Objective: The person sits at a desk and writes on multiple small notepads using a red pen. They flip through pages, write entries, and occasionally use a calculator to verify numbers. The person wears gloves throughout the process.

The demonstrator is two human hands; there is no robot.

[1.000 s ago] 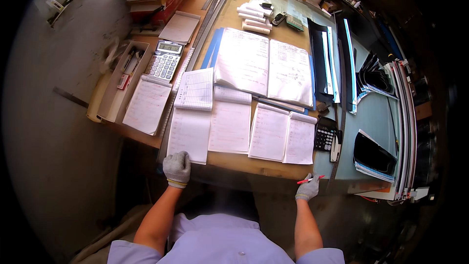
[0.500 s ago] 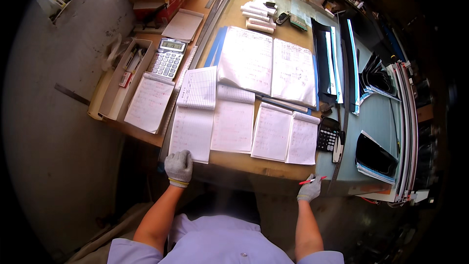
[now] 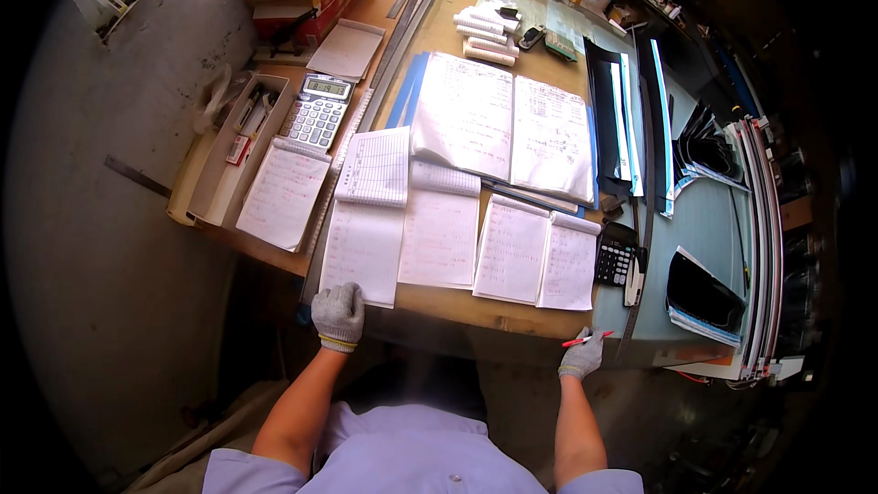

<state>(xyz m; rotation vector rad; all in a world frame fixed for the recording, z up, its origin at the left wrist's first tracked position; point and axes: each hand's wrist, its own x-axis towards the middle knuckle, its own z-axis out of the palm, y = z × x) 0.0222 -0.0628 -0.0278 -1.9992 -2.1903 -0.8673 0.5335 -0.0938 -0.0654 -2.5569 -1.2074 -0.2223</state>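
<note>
The left grip (image 3: 337, 314), gloved, rests knuckles-up on the near edge of the surface (image 3: 457, 306), fingers curled loosely and grasping nothing that shows. It touches, or all but touches, the bottom left corner of the left ledger (image 3: 366, 220). The right grip (image 3: 583, 356), also gloved, sits at the near edge too and is clenched round a red pen (image 3: 585, 340).

The pen lies almost level, its long axis running from 9 to 3 o'clock, with one end poking out past the glove toward 3. Which end is the tip is too small to tell.

From the right grip the right ledger (image 3: 540, 252) lies at about 11 o'clock, just beside it, its nearest page corner a short way up the surface. The long sides of its pages run roughly 12 to 6 o'clock, tilted a little, so the pen lies crosswise to the columns. The left ledger lies at 12 to 1 o'clock from the left grip, its long axis likewise running away from the person.

The right grip is the nearer one to the right ledger and to the small black calculator (image 3: 615, 261) at its 1 o'clock. The left grip is the nearer to the left ledger. A grey calculator (image 3: 317, 112) sits well apart at its 12 o'clock, beside an open box (image 3: 224, 165) of small items.
</note>
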